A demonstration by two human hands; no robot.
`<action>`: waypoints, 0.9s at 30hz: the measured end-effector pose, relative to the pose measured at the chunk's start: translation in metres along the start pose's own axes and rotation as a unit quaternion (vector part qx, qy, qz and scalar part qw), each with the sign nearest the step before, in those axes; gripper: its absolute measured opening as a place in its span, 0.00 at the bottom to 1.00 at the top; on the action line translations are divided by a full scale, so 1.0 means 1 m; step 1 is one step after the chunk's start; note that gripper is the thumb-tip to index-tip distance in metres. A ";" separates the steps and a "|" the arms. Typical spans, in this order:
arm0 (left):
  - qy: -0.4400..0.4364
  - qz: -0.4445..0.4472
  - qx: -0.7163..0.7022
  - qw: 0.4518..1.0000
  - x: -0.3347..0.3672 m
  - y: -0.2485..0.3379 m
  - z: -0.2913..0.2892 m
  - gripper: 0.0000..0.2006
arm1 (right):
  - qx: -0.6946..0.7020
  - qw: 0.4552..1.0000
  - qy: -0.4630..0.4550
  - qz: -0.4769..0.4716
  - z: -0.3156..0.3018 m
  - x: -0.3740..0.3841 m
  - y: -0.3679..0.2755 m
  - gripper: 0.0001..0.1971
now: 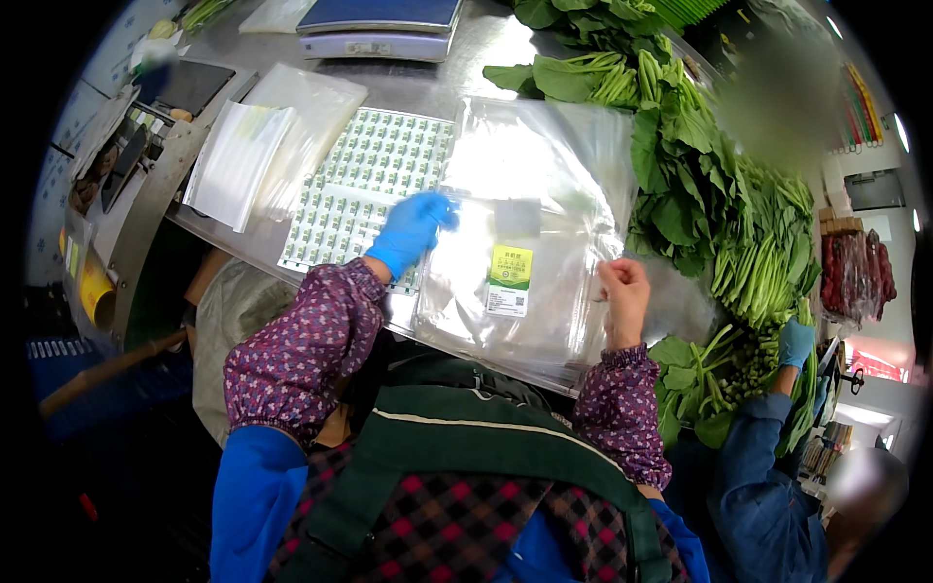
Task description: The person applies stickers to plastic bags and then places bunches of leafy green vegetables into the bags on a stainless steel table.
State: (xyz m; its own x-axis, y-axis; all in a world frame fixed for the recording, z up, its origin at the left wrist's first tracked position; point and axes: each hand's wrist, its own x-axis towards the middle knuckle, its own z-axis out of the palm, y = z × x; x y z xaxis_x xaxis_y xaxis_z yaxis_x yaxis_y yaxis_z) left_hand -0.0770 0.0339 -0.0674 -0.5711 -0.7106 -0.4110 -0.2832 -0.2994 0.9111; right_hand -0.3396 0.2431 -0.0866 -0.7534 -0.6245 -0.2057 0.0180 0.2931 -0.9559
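A stack of clear plastic bags (569, 209) lies on the metal table in front of me. On the top bag is a green, yellow and white label (509, 280). My left hand (413, 234), in a blue glove, is closed over the stack's left edge. Its fingertips are slightly blurred, and what they hold does not show. Under that hand and to its left are sheets of small green-and-white stickers (335, 216). My bare right hand (625, 294) has its fingers curled together by the bags' right edge; anything in them is hidden.
Leafy greens (675, 160) are heaped along the right side. A co-worker's blue-gloved hand (796, 343) touches them there. A scale (374, 45) stands at the back. More clear bags (301, 117) and white sleeves (238, 165) lie at the left, near the table edge.
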 end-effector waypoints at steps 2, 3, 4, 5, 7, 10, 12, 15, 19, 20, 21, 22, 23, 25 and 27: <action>0.166 0.151 -0.052 0.973 -0.005 -0.002 -0.002 0.12 | 0.037 0.995 -0.083 0.041 0.017 -0.012 -0.009 0.09; 0.198 0.251 -0.079 0.944 -0.006 -0.011 -0.003 0.12 | 0.042 0.990 -0.126 0.054 0.032 -0.020 -0.016 0.10; 0.191 0.285 -0.019 0.939 -0.011 -0.014 -0.001 0.12 | 0.048 0.982 -0.168 0.066 0.044 -0.026 -0.020 0.10; 0.182 0.319 0.041 0.929 -0.019 -0.018 0.002 0.12 | 0.028 0.983 -0.172 0.056 0.052 -0.026 -0.016 0.11; 0.066 0.292 0.098 0.949 -0.035 -0.028 0.008 0.13 | -0.012 0.983 -0.180 0.038 0.062 -0.023 -0.004 0.11; -0.131 0.375 0.444 0.803 -0.027 -0.042 0.002 0.14 | -0.208 0.963 -0.114 -0.131 0.071 -0.020 0.004 0.12; -0.113 0.340 0.423 0.832 -0.024 -0.049 0.005 0.08 | -0.278 0.939 -0.110 -0.167 0.069 -0.023 -0.001 0.11; -0.089 0.325 0.439 0.833 -0.018 -0.047 0.012 0.04 | -0.328 0.908 -0.050 -0.255 0.056 -0.020 -0.006 0.09; -0.139 0.203 0.388 0.888 -0.004 -0.024 0.007 0.05 | -0.242 0.955 0.002 -0.171 0.023 -0.009 -0.021 0.07; -0.149 0.179 0.300 0.925 0.006 -0.018 -0.001 0.06 | -0.188 0.968 0.036 -0.162 0.014 -0.004 -0.020 0.07; -0.159 0.155 0.210 0.952 0.015 -0.012 -0.007 0.07 | -0.132 0.977 0.072 -0.154 0.005 0.004 -0.017 0.06; -0.066 0.109 0.148 0.981 0.018 0.002 -0.006 0.10 | -0.077 0.980 0.109 -0.145 0.002 0.007 -0.019 0.06; -0.004 -0.007 0.041 0.999 0.019 0.018 -0.013 0.11 | -0.061 0.980 0.118 -0.149 0.000 0.009 -0.020 0.06; 0.147 0.064 -0.153 0.975 0.025 0.027 -0.030 0.11 | -0.023 0.980 0.127 -0.155 0.006 0.005 -0.032 0.05; 0.223 0.130 -0.195 0.946 0.026 0.027 -0.059 0.10 | -0.091 0.976 0.018 -0.196 0.021 -0.003 -0.038 0.05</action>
State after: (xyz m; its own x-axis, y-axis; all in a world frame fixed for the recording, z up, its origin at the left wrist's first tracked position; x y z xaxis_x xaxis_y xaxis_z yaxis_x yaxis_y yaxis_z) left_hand -0.0547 -0.0304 -0.0518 -0.1767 -0.9642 -0.1975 0.1774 -0.2286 0.9572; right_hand -0.3242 0.2189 -0.0536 -0.7015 -0.6898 0.1792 -0.3906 0.1618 -0.9062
